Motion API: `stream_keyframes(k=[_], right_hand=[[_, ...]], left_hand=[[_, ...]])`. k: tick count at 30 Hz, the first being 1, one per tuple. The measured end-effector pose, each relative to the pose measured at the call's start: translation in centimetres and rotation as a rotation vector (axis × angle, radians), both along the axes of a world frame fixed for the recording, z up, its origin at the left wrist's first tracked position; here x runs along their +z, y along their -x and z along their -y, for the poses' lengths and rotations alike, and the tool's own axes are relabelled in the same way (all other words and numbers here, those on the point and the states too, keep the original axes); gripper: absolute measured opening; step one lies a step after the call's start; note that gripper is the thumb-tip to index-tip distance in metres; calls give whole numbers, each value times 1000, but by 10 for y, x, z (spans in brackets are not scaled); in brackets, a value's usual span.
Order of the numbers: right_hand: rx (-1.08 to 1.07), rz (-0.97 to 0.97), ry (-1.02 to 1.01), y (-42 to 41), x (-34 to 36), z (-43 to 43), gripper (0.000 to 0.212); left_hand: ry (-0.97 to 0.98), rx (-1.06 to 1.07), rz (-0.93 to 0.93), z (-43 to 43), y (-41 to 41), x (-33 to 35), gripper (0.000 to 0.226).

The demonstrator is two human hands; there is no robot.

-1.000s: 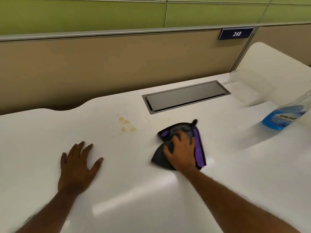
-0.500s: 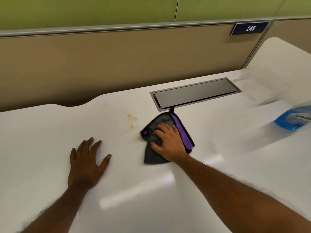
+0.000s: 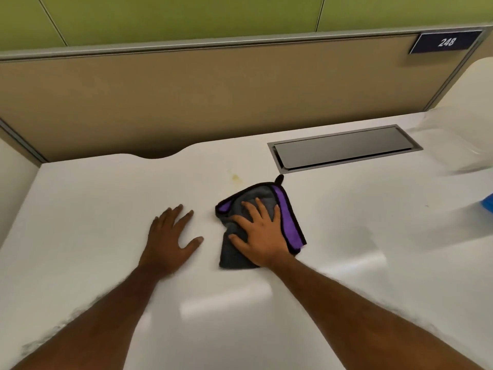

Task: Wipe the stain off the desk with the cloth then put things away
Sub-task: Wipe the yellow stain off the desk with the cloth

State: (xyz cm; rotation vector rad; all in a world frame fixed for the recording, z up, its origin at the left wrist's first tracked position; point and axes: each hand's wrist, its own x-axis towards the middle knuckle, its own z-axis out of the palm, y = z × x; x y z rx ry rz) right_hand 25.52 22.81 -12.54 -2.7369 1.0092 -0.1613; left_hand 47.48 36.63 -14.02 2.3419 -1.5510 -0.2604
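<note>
So the right hand [image 3: 262, 236] was flat on the folded grey microfibre cloth with purple trim [image 3: 254, 225], fingers fanned out and pressing it onto the glossy white desk [image 3: 93, 214], palm over the near half. Not pinching or bunching it, just pushing down. The left hand [image 3: 170, 237] was planted just beside it on bare desk, fingers spread, holding nothing, looked like it was only bracing.

The cloth sat about mid-desk, with its little black hanging loop [image 3: 279, 178] pointing toward the brushed grey metal cable hatch [image 3: 344, 148] set in the surface behind it. The small yellowish stain [image 3: 235, 178] was near the cloth's far left corner, apart from it and not covered, so my read is the wiping wasn't finished.

Handling-wise, that cloth looked soft, floppy and light, so it'll slide easily on a slick top like this and fold over itself if pushed by an edge. A flat palm in the middle seems the way to drive it. For picking it up afterwards I'd pinch a bunched bit at the centre or grab that loop.

Further out, a clear plastic sheet or container [image 3: 458, 140] sat at the far right, too blurry to call, and a sliver of something blue [image 3: 488, 205] poked in at the right edge. Tan partition [image 3: 213, 97] behind, with a dark "248" plate [image 3: 446, 41].
</note>
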Motion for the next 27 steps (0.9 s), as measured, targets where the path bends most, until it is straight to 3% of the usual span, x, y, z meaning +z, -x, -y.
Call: stream_keyframes(k=[3, 7, 12, 16, 19, 22, 24, 27], right_hand=[[-152, 95, 29, 23, -4, 15, 49], [-475, -86, -16, 5, 0, 53, 67], [-385, -167, -33, -53, 2, 60, 73], [-143, 27, 11, -50, 3, 34, 52], [-340, 112, 74, -33, 0, 40, 49], [-557, 11, -10, -49, 1, 66, 67], [-586, -75, -75, -70, 2, 86, 81], [-528, -128, -114, -107, 5, 102, 83]], left_hand=[[-47, -89, 68, -11, -27, 6, 88], [-19, 101, 76, -31, -47, 2, 85], [-9, 107, 83, -30, -51, -2, 81], [-15, 106, 76, -32, -54, -2, 81], [-14, 105, 76, -31, -53, -1, 81], [4, 109, 81, -32, -54, -3, 81], [16, 109, 89, -32, -54, -4, 81], [31, 109, 88, -32, -54, -6, 80]])
